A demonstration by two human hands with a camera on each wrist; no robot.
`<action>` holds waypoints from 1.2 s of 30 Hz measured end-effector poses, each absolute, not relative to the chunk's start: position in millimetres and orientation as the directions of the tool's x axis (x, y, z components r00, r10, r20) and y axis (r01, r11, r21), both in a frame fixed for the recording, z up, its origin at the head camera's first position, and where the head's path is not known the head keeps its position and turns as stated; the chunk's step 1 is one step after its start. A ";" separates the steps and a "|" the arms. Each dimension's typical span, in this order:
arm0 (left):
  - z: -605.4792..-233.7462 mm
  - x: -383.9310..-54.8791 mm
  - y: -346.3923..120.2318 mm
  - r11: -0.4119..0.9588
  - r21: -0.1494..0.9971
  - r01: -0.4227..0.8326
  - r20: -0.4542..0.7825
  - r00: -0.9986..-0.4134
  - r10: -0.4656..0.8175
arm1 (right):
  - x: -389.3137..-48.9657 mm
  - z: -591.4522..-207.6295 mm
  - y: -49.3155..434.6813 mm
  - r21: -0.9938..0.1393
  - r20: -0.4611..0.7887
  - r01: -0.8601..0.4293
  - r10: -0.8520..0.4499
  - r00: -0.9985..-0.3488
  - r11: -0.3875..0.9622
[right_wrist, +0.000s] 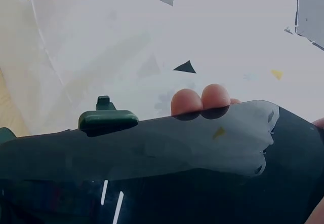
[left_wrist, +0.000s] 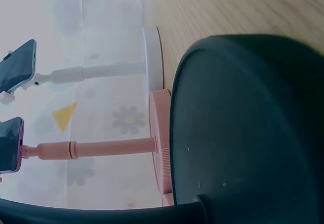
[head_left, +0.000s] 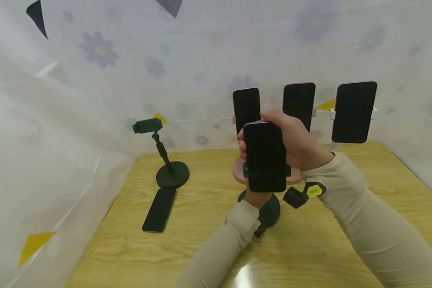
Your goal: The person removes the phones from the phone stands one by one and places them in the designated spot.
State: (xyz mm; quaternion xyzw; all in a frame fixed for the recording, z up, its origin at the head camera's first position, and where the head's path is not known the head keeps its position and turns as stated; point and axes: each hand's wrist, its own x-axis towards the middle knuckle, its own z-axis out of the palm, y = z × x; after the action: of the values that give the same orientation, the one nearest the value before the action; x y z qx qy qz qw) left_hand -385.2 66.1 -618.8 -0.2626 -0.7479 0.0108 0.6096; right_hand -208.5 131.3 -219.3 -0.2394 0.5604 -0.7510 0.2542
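A black-screened smartphone (head_left: pixel 265 158) sits upright in the clamp of a dark green phone stand (head_left: pixel 271 214). My right hand (head_left: pixel 299 140) grips the phone's upper part from behind, with the thumb over the top corner. In the right wrist view, its fingertips (right_wrist: pixel 215 101) curl over the phone's edge near the green clamp (right_wrist: pixel 108 121). My left hand (head_left: pixel 257 198) reaches up the stand behind the phone, which hides its fingers. Close up in the left wrist view are the stand's round base (left_wrist: pixel 238 133) and pole (left_wrist: pixel 101 214).
At left, another dark green stand (head_left: pixel 172 175) has a bare clamp; a smartphone (head_left: pixel 160 210) lies flat before it. Behind my hands, three phones stand in holders: the left phone (head_left: pixel 245 105), middle phone (head_left: pixel 300 98) and right phone (head_left: pixel 354 112). A flowered sheet (head_left: pixel 201 60) hangs behind the wooden table (head_left: pixel 209 240).
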 end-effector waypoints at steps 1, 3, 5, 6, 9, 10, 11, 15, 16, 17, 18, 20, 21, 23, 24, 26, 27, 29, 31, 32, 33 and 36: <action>-594.1 -367.4 60.7 0.857 -0.314 0.408 0.909 -0.131 0.396 | -208.6 -219.2 131.0 -0.963 0.073 0.117 -0.651 -0.755 -0.243; -544.1 -333.0 51.2 0.847 -0.268 0.460 0.921 -0.136 0.365 | -209.2 -219.1 130.8 -0.961 0.072 0.123 -0.654 -0.753 -0.246; -495.3 -298.5 42.0 0.794 -0.154 0.588 0.929 -0.188 0.320 | -209.6 -219.2 131.4 -0.959 0.068 0.134 -0.658 -0.750 -0.251; -474.4 -283.0 38.1 0.765 -0.106 0.636 0.928 -0.214 0.307 | -209.9 -219.3 131.7 -0.957 0.066 0.140 -0.660 -0.748 -0.254; -434.5 -252.5 31.1 0.748 -0.035 0.663 0.904 -0.299 0.307 | -210.3 -219.6 132.6 -0.955 0.067 0.145 -0.664 -0.745 -0.258; -428.1 -248.2 30.2 0.736 -0.008 0.677 0.896 -0.323 0.306 | -210.4 -219.7 132.8 -0.955 0.068 0.143 -0.664 -0.745 -0.259; -424.2 -244.8 29.5 0.757 -0.037 0.652 0.889 -0.325 0.323 | -210.4 -219.7 133.0 -0.955 0.070 0.142 -0.664 -0.745 -0.260; -423.3 -244.3 29.5 0.808 -0.146 0.570 0.891 -0.279 0.358 | -210.6 -219.1 133.1 -0.955 0.077 0.135 -0.664 -0.744 -0.262; -424.3 -245.4 29.6 0.817 -0.175 0.549 0.895 -0.258 0.365 | -210.5 -218.7 132.8 -0.957 0.080 0.129 -0.662 -0.746 -0.261; -425.1 -246.4 29.8 0.831 -0.213 0.514 0.897 -0.234 0.375 | -210.5 -218.2 132.5 -0.958 0.083 0.122 -0.659 -0.747 -0.258; -425.7 -247.8 30.1 0.832 -0.218 0.509 0.902 -0.221 0.372 | -210.3 -217.6 132.2 -0.960 0.084 0.116 -0.656 -0.750 -0.255; -426.5 -249.6 30.4 0.842 -0.245 0.481 0.904 -0.201 0.378 | -209.8 -216.3 132.1 -0.962 0.081 0.110 -0.651 -0.755 -0.248; -426.8 -250.1 30.4 0.845 -0.259 0.469 0.905 -0.189 0.382 | -209.5 -215.7 132.1 -0.963 0.081 0.108 -0.648 -0.757 -0.247; -426.2 -250.9 31.4 0.843 -0.255 0.474 0.909 -0.180 0.376 | -209.1 -214.7 132.7 -0.962 0.078 0.112 -0.645 -0.760 -0.249; -425.7 -250.8 32.0 0.840 -0.248 0.482 0.911 -0.179 0.371 | -208.9 -214.3 132.9 -0.961 0.078 0.114 -0.646 -0.759 -0.250; -425.1 -250.6 33.0 0.832 -0.224 0.508 0.915 -0.185 0.359 | -208.9 -213.7 133.1 -0.961 0.081 0.114 -0.648 -0.757 -0.252; -424.3 -250.3 33.6 0.821 -0.194 0.536 0.918 -0.196 0.345 | -209.0 -213.5 133.1 -0.961 0.082 0.113 -0.650 -0.755 -0.253; -422.2 -248.7 34.5 0.804 -0.128 0.581 0.917 -0.239 0.319 | -209.2 -213.2 132.7 -0.963 0.087 0.105 -0.651 -0.754 -0.249; -419.3 -246.7 34.7 0.794 -0.076 0.603 0.904 -0.295 0.310 | -209.5 -213.0 132.1 -0.964 0.087 0.103 -0.654 -0.752 -0.246; -417.8 -246.0 34.9 0.780 -0.028 0.625 0.894 -0.333 0.299 | -209.6 -212.9 131.8 -0.964 0.088 0.101 -0.653 -0.752 -0.246; -416.6 -245.4 34.9 0.773 0.002 0.634 0.890 -0.354 0.288 | -209.7 -212.9 131.5 -0.964 0.085 0.104 -0.654 -0.751 -0.244; -415.8 -244.4 32.8 0.780 0.005 0.626 0.879 -0.374 0.295 | -210.5 -213.8 130.1 -0.963 0.082 0.112 -0.662 -0.745 -0.245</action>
State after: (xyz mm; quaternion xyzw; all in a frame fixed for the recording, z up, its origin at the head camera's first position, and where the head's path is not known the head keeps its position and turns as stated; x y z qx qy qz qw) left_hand -244.4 32.8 -415.8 -0.2838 -0.8109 -0.1719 0.4820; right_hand -210.5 130.1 -213.8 -0.2466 0.5577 -0.7494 0.2581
